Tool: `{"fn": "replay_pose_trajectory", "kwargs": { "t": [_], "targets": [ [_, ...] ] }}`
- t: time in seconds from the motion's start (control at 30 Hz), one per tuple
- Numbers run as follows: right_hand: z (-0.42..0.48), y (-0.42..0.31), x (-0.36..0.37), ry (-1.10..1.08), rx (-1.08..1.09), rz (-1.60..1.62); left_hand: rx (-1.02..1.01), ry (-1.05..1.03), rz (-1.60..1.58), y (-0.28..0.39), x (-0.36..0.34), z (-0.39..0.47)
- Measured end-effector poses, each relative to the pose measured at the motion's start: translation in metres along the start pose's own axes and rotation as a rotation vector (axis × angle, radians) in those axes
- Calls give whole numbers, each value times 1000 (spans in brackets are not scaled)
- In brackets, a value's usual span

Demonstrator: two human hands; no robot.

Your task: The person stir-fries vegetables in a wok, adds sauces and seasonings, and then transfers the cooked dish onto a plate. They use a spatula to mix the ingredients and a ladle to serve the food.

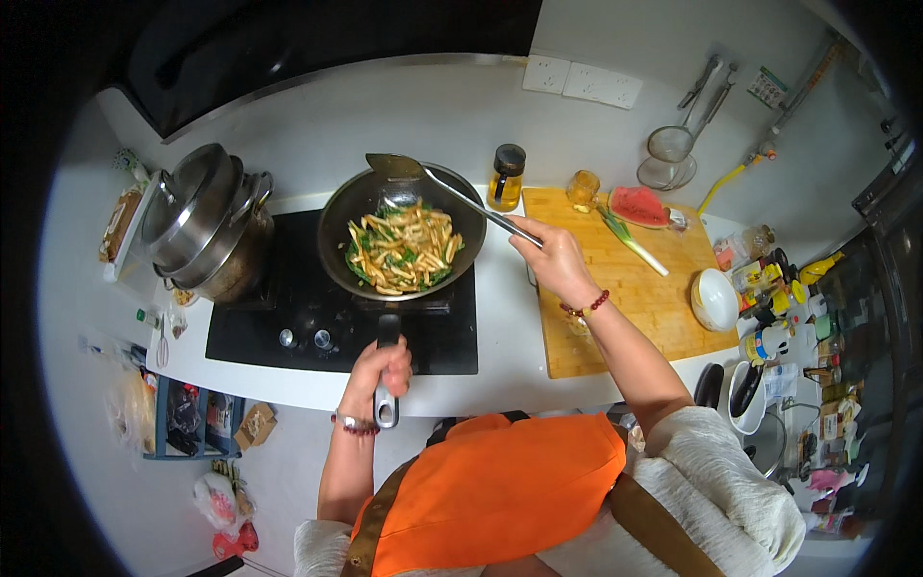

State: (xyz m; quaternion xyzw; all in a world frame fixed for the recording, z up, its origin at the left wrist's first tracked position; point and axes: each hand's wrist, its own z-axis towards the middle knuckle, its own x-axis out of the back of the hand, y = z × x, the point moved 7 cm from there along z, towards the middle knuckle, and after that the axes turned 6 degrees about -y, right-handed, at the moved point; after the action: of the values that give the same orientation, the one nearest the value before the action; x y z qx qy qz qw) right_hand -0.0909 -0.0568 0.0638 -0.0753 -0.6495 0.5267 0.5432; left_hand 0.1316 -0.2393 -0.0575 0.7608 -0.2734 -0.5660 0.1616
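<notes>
My left hand [383,369] is wrapped around the handle [388,328] of a dark wok [332,245] on the black gas hob [433,358]. Inside the wok lie pale browned strips of food mixed with green leaves [404,249]. A metal spatula [465,196] with a dark, wide blade is gripped by its shaft in my right hand [554,256]. Its blade is raised over the wok's far rim, above the food. My right forearm passes over a wooden cutting board [577,360].
On the board are a green onion [634,241], a watermelon piece [638,207], a glass mug [583,189] and a white bowl [714,299]. An oil bottle [507,180] stands behind the wok's right side. Stacked steel pots [216,231] occupy the hob's left; bottles crowd the far right.
</notes>
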Motion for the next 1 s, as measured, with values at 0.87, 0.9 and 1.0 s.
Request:
{"fn": "replay_pose_trajectory", "kwargs": {
  "t": [0.87,0.9,1.0],
  "targets": [
    [-102,43,32,161,-102,262,45,-125,-83,-22,5,-34],
    [-99,39,31,177,-77,193,57,-135,-85,-22,5,-35],
    [-48,24,12,196,37,275,50,-69,-36,7,7,2]
  ]
}}
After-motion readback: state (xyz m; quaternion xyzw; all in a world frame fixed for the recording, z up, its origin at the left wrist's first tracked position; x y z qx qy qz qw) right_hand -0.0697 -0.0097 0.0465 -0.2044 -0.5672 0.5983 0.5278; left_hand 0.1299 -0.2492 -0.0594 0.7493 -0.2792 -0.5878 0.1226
